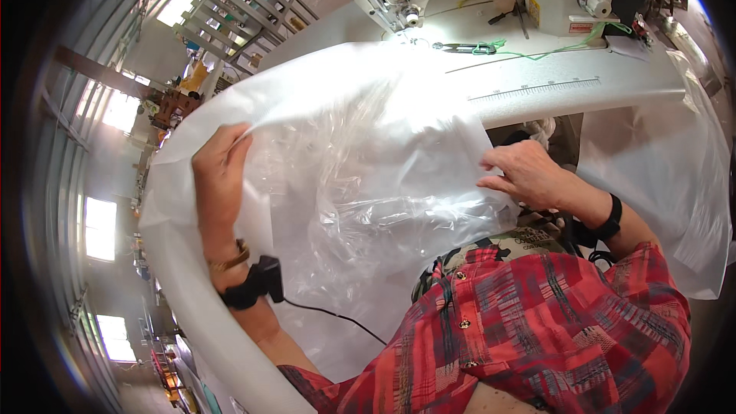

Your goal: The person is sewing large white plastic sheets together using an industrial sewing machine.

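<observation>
A large sheet of clear, wrinkled plastic film (345,176) spreads over the table in front of me, below a white sewing machine (479,0). My left hand (222,165) is closed at the film's left side, thumb and fingers pinching its edge. On the other side, my right hand (529,175) has its fingers curled at the film's right edge; thumb and forefinger show a small gap, and the other fingertips are hidden. Shiny folds bunch up between the hands. The film's far end lies under the bright light by the machine's needle area.
Metal thread snips (464,48) and green thread (537,56) lie on the machine bed, near a screwdriver (502,17). More translucent sheeting (659,184) hangs at the right. A black cable (330,313) runs from my left wristband. A slatted metal rack (245,11) stands beyond the table.
</observation>
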